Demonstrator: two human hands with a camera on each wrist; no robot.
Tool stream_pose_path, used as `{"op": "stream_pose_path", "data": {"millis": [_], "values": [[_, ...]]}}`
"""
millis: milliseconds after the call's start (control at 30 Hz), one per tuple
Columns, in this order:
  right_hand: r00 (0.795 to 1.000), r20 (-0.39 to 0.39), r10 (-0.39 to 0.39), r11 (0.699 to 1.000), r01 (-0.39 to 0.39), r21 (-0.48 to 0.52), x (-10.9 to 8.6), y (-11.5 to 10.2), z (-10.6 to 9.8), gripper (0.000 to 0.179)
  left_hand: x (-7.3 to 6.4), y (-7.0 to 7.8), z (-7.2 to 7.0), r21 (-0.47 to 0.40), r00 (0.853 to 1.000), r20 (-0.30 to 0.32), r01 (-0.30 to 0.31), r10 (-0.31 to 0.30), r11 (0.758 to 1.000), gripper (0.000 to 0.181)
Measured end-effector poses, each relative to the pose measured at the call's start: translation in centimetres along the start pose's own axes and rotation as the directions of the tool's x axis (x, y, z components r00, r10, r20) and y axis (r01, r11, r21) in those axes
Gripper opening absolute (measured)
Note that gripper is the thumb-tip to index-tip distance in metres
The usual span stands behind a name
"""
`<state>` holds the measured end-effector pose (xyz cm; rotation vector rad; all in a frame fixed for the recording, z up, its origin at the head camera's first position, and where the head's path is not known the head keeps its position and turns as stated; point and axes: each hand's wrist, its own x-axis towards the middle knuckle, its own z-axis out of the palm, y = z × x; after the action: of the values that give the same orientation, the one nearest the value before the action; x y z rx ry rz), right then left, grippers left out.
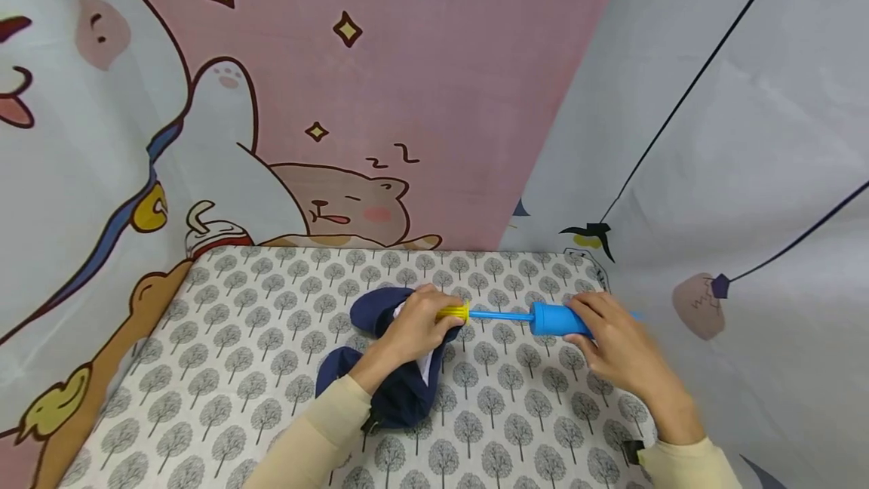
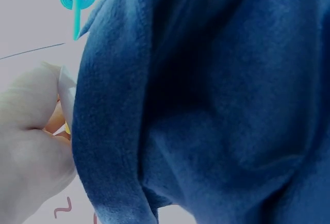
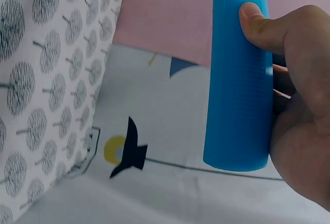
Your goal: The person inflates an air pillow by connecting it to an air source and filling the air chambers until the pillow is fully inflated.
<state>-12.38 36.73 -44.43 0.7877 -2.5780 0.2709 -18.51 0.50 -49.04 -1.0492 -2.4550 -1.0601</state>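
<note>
My left hand (image 1: 422, 327) grips the yellow handle (image 1: 459, 312) of a blue hand pump (image 1: 551, 319). A thin blue rod (image 1: 501, 315) runs from that handle into the pump's cylinder. Around the cylinder curl the fingers of my right hand (image 1: 621, 345); its thumb lies along the side in the right wrist view. Beneath my left hand and forearm is a navy, curved fabric piece (image 1: 407, 398), perhaps a neck pillow, with some white material (image 1: 425, 367) showing. In the left wrist view the navy fabric (image 2: 232, 90) hides most of the handle.
A cloth with grey tree prints (image 1: 271, 353) covers the table. Behind it hangs a pink and white cartoon curtain (image 1: 434, 96), which continues along both sides. A small black object (image 1: 633, 451) sits near my right sleeve.
</note>
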Motion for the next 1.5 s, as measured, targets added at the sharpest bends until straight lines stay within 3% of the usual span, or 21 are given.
{"op": "stream_pose_path", "data": {"millis": [167, 333, 533, 967, 1233, 1500], "values": [[0.999, -0.016, -0.033, 0.999, 0.033, -0.008, 0.9, -1.0, 0.9, 0.06, 0.0, -0.3, 0.6, -0.021, 0.999, -0.027, -0.035, 0.034, 0.999, 0.021], [0.997, -0.028, -0.069, 0.998, 0.069, -0.007, 1.9, -1.9, 1.7, 0.06, 0.1, 0.1, 0.4, -0.014, 1.0, 0.01, 0.006, -0.006, 1.0, 0.023], [0.994, -0.044, -0.096, 0.995, 0.096, 0.009, 3.1, -2.9, 2.8, 0.057, 0.1, 0.1, 0.4, -0.008, 1.0, 0.013, 0.009, -0.009, 1.0, 0.023], [0.994, -0.012, -0.108, 0.994, 0.108, 0.018, 5.1, -5.3, 4.3, 0.052, -0.1, -0.8, 1.3, -0.017, 0.998, -0.027, -0.065, 0.065, 0.998, 0.02], [0.998, 0.028, -0.061, 0.997, 0.059, 0.056, 4.4, -4.4, 3.5, 0.057, -0.2, 0.4, 0.2, -0.016, 0.998, 0.056, 0.019, -0.018, 1.0, 0.024], [0.999, 0.035, -0.005, 0.999, 0.003, 0.052, 2.2, -1.9, 1.7, 0.059, -0.2, 0.0, -0.2, -0.021, 0.998, 0.059, 0.013, -0.012, 1.0, 0.025]]}}
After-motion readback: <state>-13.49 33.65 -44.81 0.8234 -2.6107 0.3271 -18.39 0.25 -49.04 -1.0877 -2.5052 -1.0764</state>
